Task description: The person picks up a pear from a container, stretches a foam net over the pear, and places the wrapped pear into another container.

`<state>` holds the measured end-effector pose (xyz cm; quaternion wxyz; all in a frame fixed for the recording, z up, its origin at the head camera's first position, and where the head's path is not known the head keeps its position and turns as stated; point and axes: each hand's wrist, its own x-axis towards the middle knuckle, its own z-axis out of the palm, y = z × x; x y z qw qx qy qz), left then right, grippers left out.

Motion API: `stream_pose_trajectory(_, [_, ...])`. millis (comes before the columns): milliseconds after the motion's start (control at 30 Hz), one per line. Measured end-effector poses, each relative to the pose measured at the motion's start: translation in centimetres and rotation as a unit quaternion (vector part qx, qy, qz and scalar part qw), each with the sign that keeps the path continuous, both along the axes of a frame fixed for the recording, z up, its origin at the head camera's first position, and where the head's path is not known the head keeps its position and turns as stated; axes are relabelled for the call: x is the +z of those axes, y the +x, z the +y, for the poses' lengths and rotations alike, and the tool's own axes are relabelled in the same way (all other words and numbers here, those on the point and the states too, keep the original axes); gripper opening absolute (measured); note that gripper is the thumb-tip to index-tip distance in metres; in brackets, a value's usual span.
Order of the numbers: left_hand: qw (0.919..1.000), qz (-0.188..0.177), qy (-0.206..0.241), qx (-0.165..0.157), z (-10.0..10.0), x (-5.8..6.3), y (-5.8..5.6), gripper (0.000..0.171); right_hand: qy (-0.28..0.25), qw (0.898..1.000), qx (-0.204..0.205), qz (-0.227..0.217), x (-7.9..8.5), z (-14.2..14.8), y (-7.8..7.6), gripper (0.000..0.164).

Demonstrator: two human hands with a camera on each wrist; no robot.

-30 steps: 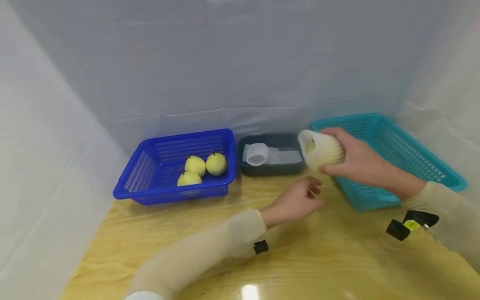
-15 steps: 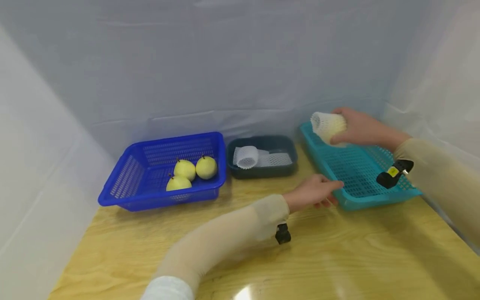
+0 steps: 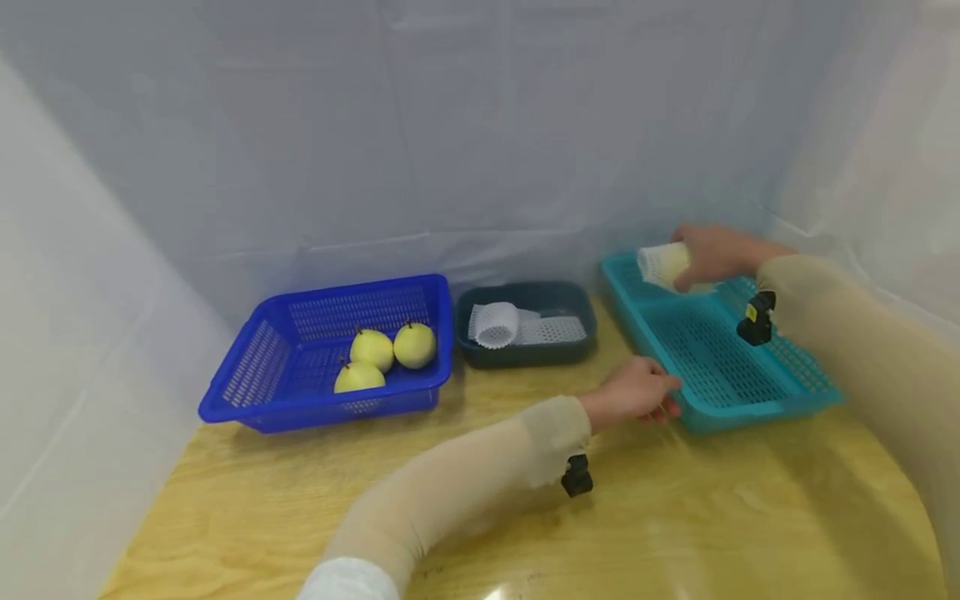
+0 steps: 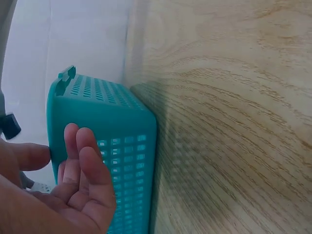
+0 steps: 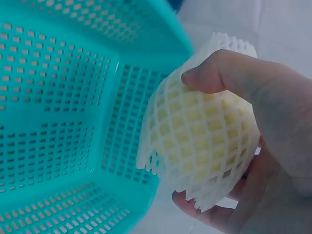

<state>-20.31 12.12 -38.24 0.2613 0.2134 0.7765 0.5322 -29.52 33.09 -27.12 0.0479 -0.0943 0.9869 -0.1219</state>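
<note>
My right hand grips a pear in a white foam net sleeve, thumb on one side and fingers under the other. The net-covered pear is over the far end of the teal plastic basket; yellow skin shows through the mesh. At the basket's near left corner is my left hand. Its thumb touches the rim, while the loosely bent fingers lie along the outside of the wall without clasping it. In the left wrist view, the basket's outer wall stands beside these fingers.
A blue basket at left holds three bare yellow pears. Between the two baskets, a dark green tray contains white foam nets. Pale sheeting rises behind the wooden table.
The right hand has carried the netted pear right and back over the teal basket. My left hand has moved right to the basket's corner. The basket has turned straighter.
</note>
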Motion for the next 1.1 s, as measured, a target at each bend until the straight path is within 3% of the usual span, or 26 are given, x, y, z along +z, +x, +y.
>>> stream_pose_trajectory(267, [0.9999,0.001,-0.01,-0.008,0.7,0.2,0.2,0.037,0.08,0.996,-0.004,-0.034,-2.4,3.1,-3.2,0.07])
stream_pose_trajectory(467, [0.9999,-0.004,-0.014,-0.001,0.4,0.2,0.1,0.04,0.085,0.993,-0.021,-0.085,-4.3,4.3,-4.5,0.066])
stream_pose_trajectory(900, [0.9997,-0.01,-0.015,-0.017,1.4,0.6,1.1,0.045,0.067,0.991,-0.042,-0.11,-7.2,7.5,-3.6,0.071])
stream_pose_trajectory(1100, [0.9998,-0.013,-0.016,-0.008,1.5,0.7,1.4,0.049,0.068,0.993,-0.047,-0.089,-8.7,8.4,-4.0,0.07])
